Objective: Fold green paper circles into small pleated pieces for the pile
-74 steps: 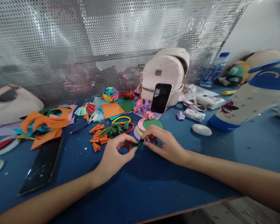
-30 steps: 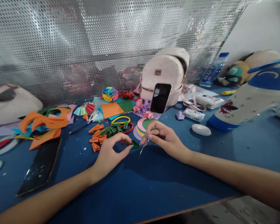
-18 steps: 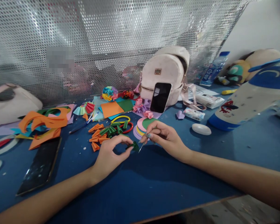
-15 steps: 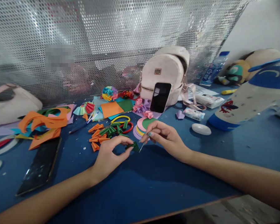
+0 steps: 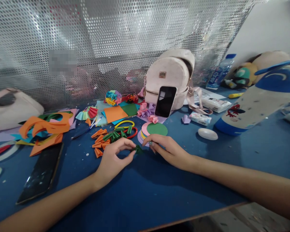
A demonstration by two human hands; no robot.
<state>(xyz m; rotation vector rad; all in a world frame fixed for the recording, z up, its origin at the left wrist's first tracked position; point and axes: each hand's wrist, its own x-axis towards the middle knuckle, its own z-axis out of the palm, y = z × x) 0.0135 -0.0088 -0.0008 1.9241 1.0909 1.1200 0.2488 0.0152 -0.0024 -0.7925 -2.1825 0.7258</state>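
Between the thumb and fingers of my left hand (image 5: 114,159) is a small dark green piece of folded paper (image 5: 139,149). My right hand (image 5: 169,151) is closed in a pinch just to the right of it. The thin silver needle in that pinch, plain a moment earlier, is hardly visible now. Behind the right fingers lie round paper discs (image 5: 157,129) in green, pink, yellow and purple. Beyond my left hand are several folded orange paper pieces (image 5: 99,140) and folded green paper pieces (image 5: 114,136), beside a yellow and red ring-shaped item (image 5: 125,123).
A black phone (image 5: 42,174) and orange paper offcuts (image 5: 44,125) lie at left. A white phone (image 5: 166,101) leans on a pale backpack (image 5: 169,74). At right stand a blue-capped water bottle (image 5: 253,100) and a white oval item (image 5: 207,134). Tissue packs (image 5: 216,104) lie behind.
My right hand has lowered slightly and its fingers have turned downward, uncovering more of the green disc. The silver needle has gone from plain view. My left hand keeps hold of the green paper.
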